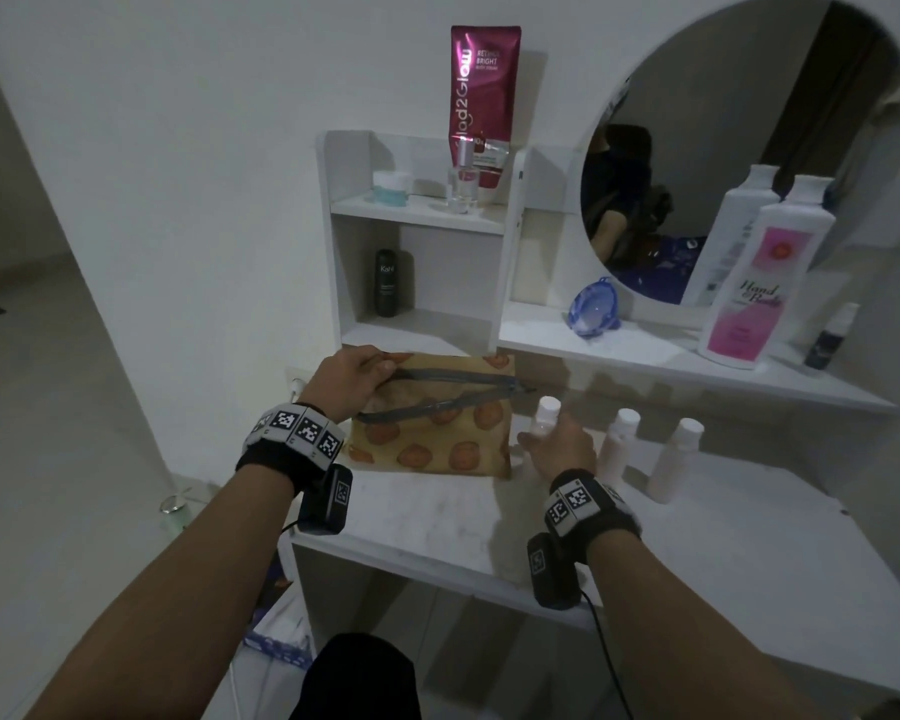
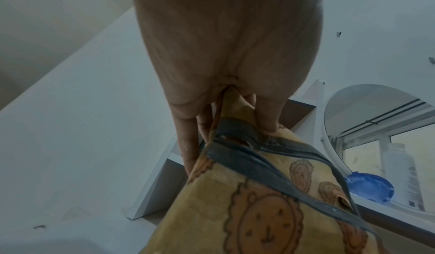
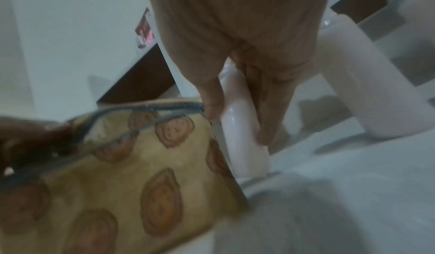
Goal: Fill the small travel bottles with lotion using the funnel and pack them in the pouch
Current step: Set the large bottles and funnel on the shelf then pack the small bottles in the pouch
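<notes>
A yellow pouch printed with brown lion faces stands on the white table, its grey zipper open. My left hand pinches the pouch's top left corner and holds the mouth open. My right hand grips a small lotion-filled travel bottle with a white cap, upright just right of the pouch; in the right wrist view the bottle sits between thumb and fingers. Two more filled travel bottles stand to the right. The blue funnel lies on the shelf.
A big pink-labelled lotion bottle and a small dark spray bottle stand on the upper shelf under a round mirror. Left cubbies hold a black bottle, a jar, a clear bottle and a magenta tube.
</notes>
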A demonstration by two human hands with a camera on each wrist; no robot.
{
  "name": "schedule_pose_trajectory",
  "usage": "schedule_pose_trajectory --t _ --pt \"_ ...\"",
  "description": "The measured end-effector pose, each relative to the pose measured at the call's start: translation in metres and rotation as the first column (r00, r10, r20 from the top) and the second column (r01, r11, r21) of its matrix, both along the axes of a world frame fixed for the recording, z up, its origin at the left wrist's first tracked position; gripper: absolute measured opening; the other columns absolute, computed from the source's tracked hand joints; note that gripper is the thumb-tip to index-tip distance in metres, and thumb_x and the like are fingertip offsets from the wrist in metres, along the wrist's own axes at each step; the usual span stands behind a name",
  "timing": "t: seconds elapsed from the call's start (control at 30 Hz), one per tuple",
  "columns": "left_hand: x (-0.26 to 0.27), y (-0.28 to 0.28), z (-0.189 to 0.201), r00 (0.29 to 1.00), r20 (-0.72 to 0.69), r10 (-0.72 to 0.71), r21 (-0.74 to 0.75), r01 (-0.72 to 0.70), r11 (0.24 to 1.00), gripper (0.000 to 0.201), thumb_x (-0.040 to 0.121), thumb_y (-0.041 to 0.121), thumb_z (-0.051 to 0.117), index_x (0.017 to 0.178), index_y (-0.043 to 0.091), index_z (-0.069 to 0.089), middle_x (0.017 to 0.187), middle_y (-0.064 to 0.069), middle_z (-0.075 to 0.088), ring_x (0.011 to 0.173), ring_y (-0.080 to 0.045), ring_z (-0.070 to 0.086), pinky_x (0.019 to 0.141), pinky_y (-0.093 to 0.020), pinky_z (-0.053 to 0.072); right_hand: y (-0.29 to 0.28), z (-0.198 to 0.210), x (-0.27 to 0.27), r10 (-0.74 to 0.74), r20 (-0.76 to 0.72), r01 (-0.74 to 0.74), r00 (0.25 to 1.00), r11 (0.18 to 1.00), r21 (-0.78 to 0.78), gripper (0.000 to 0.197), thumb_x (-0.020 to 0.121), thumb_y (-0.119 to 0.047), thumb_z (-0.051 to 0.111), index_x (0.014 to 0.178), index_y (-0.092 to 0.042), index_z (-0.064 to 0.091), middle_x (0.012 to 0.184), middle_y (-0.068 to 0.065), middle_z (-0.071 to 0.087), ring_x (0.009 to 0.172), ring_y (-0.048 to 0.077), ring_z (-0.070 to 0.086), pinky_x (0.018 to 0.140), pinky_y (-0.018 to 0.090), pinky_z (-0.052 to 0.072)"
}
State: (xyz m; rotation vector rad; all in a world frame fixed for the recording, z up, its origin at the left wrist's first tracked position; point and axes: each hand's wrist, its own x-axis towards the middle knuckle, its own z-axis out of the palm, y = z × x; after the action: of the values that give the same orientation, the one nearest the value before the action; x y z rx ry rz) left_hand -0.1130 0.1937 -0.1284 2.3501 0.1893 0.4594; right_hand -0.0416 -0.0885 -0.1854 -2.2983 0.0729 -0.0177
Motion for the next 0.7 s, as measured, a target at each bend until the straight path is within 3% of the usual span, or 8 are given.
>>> schedule_pose_trajectory --t 0.1,0.2,0.33,0.4,0.43,0.53,0.63,0.7 --pt "-0.001 -0.001 0.001 1.0 -0.005 0.001 -0.008 -0.001 1.0 0.029 0.094 0.041 0.053 0.109 0.022 0.07 0.104 -0.001 0.07 0.098 -0.02 0.062 0.092 -0.041 0.049 0.003 0.008 0.003 -0.002 0.018 0.001 1.0 0.997 0.071 0.037 0.084 -0.031 0.072 0.113 -0.013 0.058 0.107 0.008 0.066 0.103 0.03 0.063 0.087 0.04 0.048" --pt "0.0 -0.002 0.002 1.0 -0.007 0.006 0.0 -0.006 1.0 0.029 0.094 0.042 0.054 0.107 0.022 0.07 0.102 -0.001 0.07 0.097 -0.02 0.063 0.09 -0.039 0.05 0.008 0.037 0.001 0.045 0.153 -0.079 0.987 0.97 0.23 0.034 0.083 -0.029 0.075 0.106 -0.01 0.06 0.099 0.008 0.067 0.096 0.029 0.066 0.083 0.041 0.053" --pt "0.001 -0.002 0.004 1.0 -0.011 0.008 0.003 -0.008 1.0 0.028 0.094 0.041 0.053 0.105 0.021 0.07 0.098 -0.003 0.07 0.094 -0.022 0.063 0.088 -0.039 0.05 0.029 0.095 -0.025 0.148 0.31 -0.268 0.939 0.88 0.392 0.031 0.083 -0.024 0.076 0.105 -0.016 0.056 0.092 -0.008 0.06 0.088 0.012 0.061 0.066 0.021 0.044" --pt "0.001 -0.001 0.006 1.0 -0.007 0.012 0.004 -0.012 1.0 0.027 0.094 0.039 0.053 0.104 0.02 0.07 0.098 -0.003 0.07 0.093 -0.022 0.063 0.088 -0.038 0.05 0.048 0.108 -0.039 0.271 0.297 -0.371 0.916 0.854 0.364 0.031 0.086 -0.024 0.074 0.109 -0.02 0.055 0.093 -0.014 0.057 0.087 0.006 0.058 0.065 0.016 0.039" --pt "0.001 0.0 0.006 1.0 -0.005 0.017 0.0 -0.017 1.0 0.026 0.095 0.038 0.054 0.103 0.02 0.07 0.097 -0.003 0.07 0.093 -0.022 0.063 0.087 -0.037 0.05 0.057 0.108 -0.043 0.308 0.28 -0.397 0.909 0.844 0.361 0.032 0.087 -0.024 0.073 0.112 -0.022 0.054 0.097 -0.013 0.057 0.091 0.007 0.058 0.07 0.018 0.043" --pt "0.0 0.002 0.007 0.999 0.003 0.033 -0.018 -0.033 0.999 0.023 0.094 0.035 0.055 0.102 0.021 0.071 0.096 -0.002 0.071 0.093 -0.022 0.063 0.085 -0.034 0.05 0.082 0.097 -0.051 0.335 0.273 -0.421 0.902 0.827 0.373 0.036 0.086 -0.023 0.074 0.113 -0.028 0.052 0.107 -0.01 0.06 0.107 0.015 0.058 0.095 0.038 0.05" --pt "-0.001 0.002 0.008 1.0 0.006 0.02 -0.03 -0.02 0.999 0.022 0.094 0.033 0.055 0.1 0.021 0.071 0.095 -0.002 0.071 0.092 -0.021 0.064 0.085 -0.036 0.05 0.099 0.08 -0.053 0.353 0.302 -0.434 0.886 0.861 0.265 0.036 0.085 -0.029 0.074 0.113 -0.032 0.053 0.103 -0.014 0.062 0.103 0.015 0.059 0.094 0.043 0.049" --pt "-0.001 0.002 0.009 1.0 0.009 0.009 -0.027 -0.008 1.0 0.022 0.094 0.033 0.055 0.1 0.02 0.071 0.095 -0.002 0.071 0.092 -0.021 0.064 0.087 -0.036 0.05 0.105 0.073 -0.052 0.406 0.305 -0.451 0.861 0.888 0.092 0.03 0.09 -0.028 0.067 0.118 -0.026 0.056 0.107 -0.007 0.065 0.102 0.018 0.06 0.088 0.036 0.047"
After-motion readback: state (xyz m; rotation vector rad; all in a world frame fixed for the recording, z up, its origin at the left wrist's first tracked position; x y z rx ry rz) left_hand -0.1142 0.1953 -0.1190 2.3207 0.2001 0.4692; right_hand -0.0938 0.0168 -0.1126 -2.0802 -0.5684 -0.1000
